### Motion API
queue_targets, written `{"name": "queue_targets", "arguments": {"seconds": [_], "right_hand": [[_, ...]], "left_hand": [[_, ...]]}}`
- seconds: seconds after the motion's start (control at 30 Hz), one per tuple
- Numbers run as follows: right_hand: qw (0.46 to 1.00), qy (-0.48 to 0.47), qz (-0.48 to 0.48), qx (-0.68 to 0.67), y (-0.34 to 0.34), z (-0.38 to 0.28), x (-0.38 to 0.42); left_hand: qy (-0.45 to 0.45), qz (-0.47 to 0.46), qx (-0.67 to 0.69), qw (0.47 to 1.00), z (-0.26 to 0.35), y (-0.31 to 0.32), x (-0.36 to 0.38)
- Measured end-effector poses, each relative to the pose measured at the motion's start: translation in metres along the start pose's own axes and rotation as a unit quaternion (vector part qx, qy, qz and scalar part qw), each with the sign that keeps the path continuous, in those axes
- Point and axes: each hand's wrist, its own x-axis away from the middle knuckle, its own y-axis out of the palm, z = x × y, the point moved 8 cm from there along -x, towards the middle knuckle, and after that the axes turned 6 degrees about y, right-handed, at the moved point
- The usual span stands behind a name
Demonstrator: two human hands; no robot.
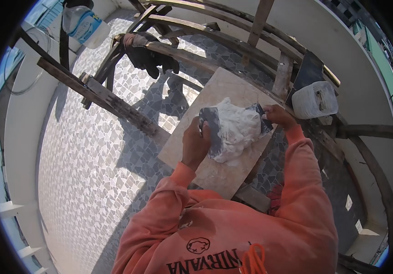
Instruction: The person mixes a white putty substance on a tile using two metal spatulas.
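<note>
A mound of wet white plaster-like paste [237, 129] lies on a beige marbled tile [221, 178] in front of me. My left hand [196, 141] is closed round a wide putty knife [211, 131], whose dark blade rests against the left side of the paste. On the far side of the mound, my right hand [279, 116] grips a second putty knife [263, 119], its smeared blade touching the paste's right edge. Fingers partly hide both handles.
Wooden beams [196, 28] form a frame around the tile. Dark gloves [148, 57] hang over a beam. A cut plastic jug [314, 100] stands at right; a labelled plastic bottle [86, 28] hangs at upper left. Mosaic-patterned flooring [87, 155] spreads below.
</note>
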Motion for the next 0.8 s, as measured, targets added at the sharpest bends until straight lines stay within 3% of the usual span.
{"name": "queue_targets", "arguments": {"seconds": [0.23,0.5,0.63,0.8], "right_hand": [[0.990,-0.057,0.075,0.107,0.026,-0.075,0.053],[0.990,-0.053,0.130,-0.012,0.072,-0.119,0.089],[0.983,-0.066,0.160,0.058,0.089,-0.117,0.098],[0.981,-0.001,0.171,0.087,0.059,-0.134,0.117]], "left_hand": [[0.037,-0.013,0.004,0.999,0.014,0.027,-0.002],[0.037,-0.062,0.016,0.997,0.032,0.071,0.007],[0.089,-0.035,-0.038,0.995,0.022,0.069,0.002],[0.057,-0.030,-0.070,0.995,-0.006,0.050,-0.003]]}}
